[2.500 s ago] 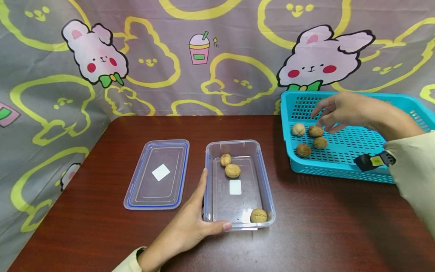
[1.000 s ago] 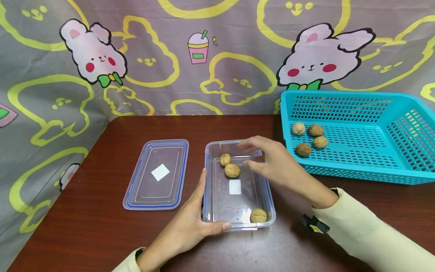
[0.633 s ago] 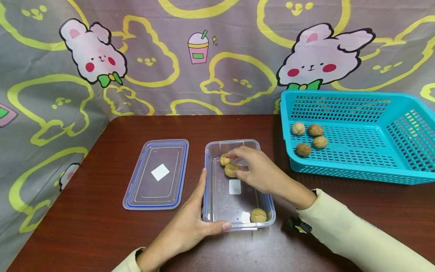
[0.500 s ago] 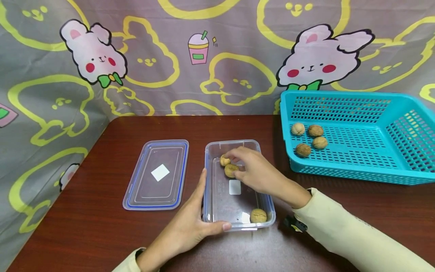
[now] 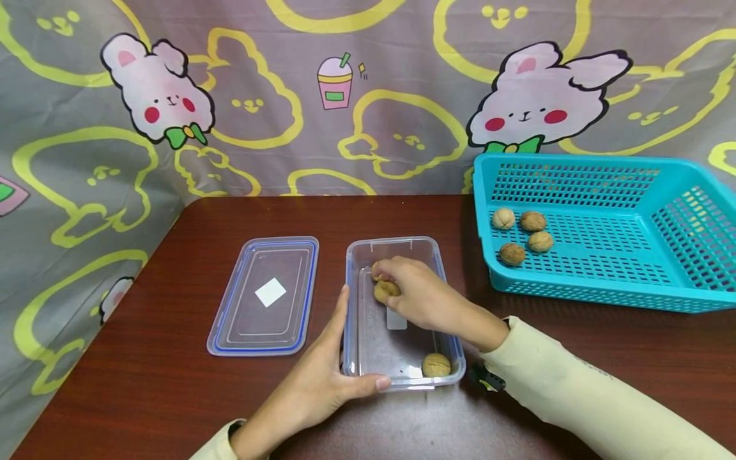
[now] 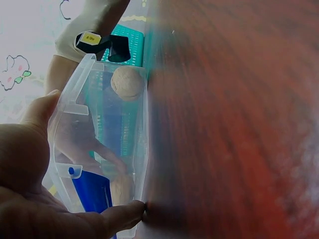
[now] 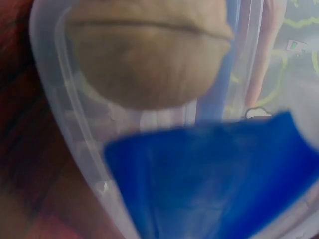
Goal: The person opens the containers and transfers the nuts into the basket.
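A clear plastic container point(image 5: 359, 345) stands on the table, its long sides running away from me. My left hand point(image 5: 322, 377) grips its near left corner, thumb along the front rim and fingers against the left wall. Inside, my right hand point(image 5: 422, 294) pinches a walnut point(image 5: 384, 293) between thumb and fingers, low over the container floor. Just behind it another walnut point(image 5: 376, 271) is partly covered by the fingers. A third walnut point(image 5: 436, 365) lies in the near right corner; this walnut point(image 7: 149, 64) looms large in the right wrist view.
A clear lid point(image 5: 264, 319) with a blue seal lies left of the container. The turquoise basket point(image 5: 604, 297) at the back right holds several walnuts point(image 5: 533, 222). A patterned curtain point(image 5: 287, 147) hangs behind the table point(image 5: 172, 319).
My right hand has come from the basket into the container and closed on a walnut, which has shifted slightly left and nearer. My left hand stays on the container.
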The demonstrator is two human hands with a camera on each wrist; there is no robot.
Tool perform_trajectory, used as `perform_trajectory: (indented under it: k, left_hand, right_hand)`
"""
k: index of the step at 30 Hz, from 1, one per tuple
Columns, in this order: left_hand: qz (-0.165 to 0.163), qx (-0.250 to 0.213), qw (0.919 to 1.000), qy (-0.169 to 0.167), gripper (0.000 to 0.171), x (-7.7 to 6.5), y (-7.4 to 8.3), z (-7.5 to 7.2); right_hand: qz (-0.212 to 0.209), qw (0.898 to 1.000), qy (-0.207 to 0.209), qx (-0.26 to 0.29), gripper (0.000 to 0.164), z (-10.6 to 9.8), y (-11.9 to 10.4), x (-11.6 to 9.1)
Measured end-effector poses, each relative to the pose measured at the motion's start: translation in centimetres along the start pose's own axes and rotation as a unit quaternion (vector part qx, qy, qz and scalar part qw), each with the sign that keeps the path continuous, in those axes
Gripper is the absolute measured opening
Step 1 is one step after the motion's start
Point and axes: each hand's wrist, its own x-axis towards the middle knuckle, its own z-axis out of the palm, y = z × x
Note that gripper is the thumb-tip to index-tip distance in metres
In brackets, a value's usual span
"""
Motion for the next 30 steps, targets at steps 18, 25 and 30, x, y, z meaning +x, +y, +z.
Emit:
perform_trajectory:
  k: [18,25,30]
  left_hand:
    - [0.019,0.01,0.9998,-0.001,0.135,0.0,0.1,-0.1]
    - [0.019,0.012,0.9997,-0.001,0.135,0.0,0.2,-0.1]
    - [0.016,0.009,0.9998,-0.002,0.135,0.0,0.2,-0.1]
  right_hand:
    - [0.002,0.999,-0.03,0.041,0.038,1.5,-0.3,0.4]
    - [0.03,0.994,-0.043,0.099,0.037,1.7,0.0,0.6]
    - [0.07,0.977,-0.063,0.192,0.038,1.5,0.2,0.6]
